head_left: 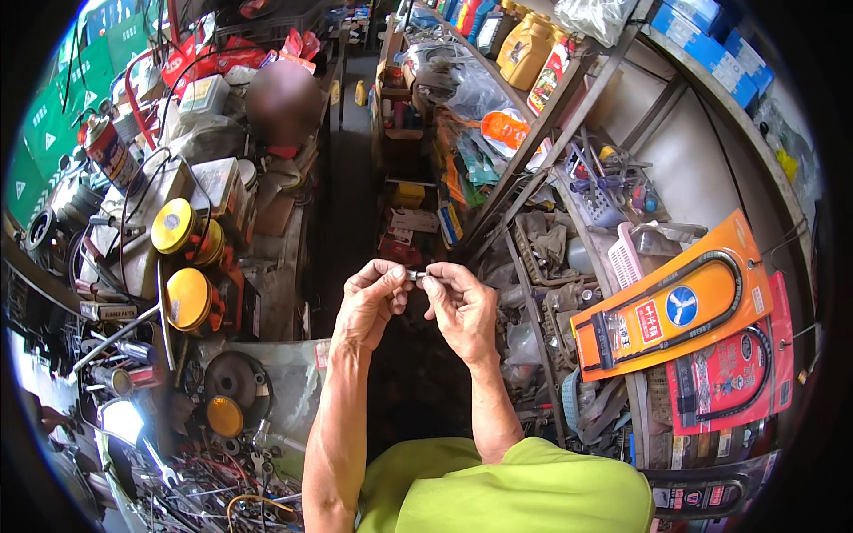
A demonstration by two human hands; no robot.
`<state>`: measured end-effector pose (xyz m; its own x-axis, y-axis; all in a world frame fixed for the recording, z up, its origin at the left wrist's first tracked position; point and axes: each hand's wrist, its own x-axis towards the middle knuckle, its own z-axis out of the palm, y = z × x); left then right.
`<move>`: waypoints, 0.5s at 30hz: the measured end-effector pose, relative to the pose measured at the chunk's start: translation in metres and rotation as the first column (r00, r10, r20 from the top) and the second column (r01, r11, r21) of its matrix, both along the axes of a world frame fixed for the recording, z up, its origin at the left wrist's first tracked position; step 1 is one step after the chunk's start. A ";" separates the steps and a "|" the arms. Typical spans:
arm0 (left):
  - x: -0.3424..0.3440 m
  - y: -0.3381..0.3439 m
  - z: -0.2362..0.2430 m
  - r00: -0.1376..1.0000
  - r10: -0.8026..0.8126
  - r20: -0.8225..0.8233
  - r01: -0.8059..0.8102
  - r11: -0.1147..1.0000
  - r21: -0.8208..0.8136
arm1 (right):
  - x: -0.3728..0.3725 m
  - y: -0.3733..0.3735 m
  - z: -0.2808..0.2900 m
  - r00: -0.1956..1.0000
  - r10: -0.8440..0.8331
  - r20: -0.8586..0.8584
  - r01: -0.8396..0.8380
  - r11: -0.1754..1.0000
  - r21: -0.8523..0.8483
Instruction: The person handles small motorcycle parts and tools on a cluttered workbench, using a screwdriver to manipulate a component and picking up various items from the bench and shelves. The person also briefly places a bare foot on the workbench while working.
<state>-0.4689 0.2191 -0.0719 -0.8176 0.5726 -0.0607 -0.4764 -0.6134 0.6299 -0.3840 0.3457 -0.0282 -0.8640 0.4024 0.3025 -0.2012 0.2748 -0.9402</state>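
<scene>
Both hands meet in front of me over the dark gap between the shelves. Between their fingertips is a small silvery cylindrical metal piece (415, 276), too small to name. My left hand (373, 298) pinches its left end between thumb and forefinger. My right hand (462, 306) pinches the other end the same way, with its remaining fingers curled. The fingertips cover both ends of the piece. Neither hand touches the shelves or goods on either side.
On the right hang an orange-carded U-shaped lock (675, 311) and a red-carded one (733, 377). Left stand yellow-lidded tins (189, 299) and a spray can (111, 151). Loose tools, including a wrench (162, 464), lie lower left. Yellow bottles (526, 51) stand on the upper shelf.
</scene>
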 end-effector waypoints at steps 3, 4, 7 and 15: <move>0.001 0.002 0.001 1.000 -0.027 -0.012 0.026 0.999 -0.019 | 0.005 0.004 0.006 0.998 -0.012 0.063 0.009 0.999 0.051; 0.002 0.004 0.002 0.999 -0.041 -0.025 0.040 0.999 -0.020 | 0.008 0.008 0.006 0.996 -0.022 0.090 0.014 0.996 0.094; 0.003 0.004 0.000 0.996 -0.069 -0.048 0.068 0.997 -0.027 | 0.010 0.009 -0.002 0.997 -0.058 0.060 0.049 0.990 0.135; 0.008 0.011 0.007 0.974 -0.182 -0.139 0.169 0.980 -0.101 | 0.025 0.022 -0.006 0.976 -0.190 0.106 0.142 0.927 0.347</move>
<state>-0.4607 0.2304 -0.0653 -0.7088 0.7054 -0.0044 -0.4698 -0.4674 0.7489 -0.3592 0.3675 -0.0341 -0.8358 0.4387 0.3301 -0.0030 0.5975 -0.8019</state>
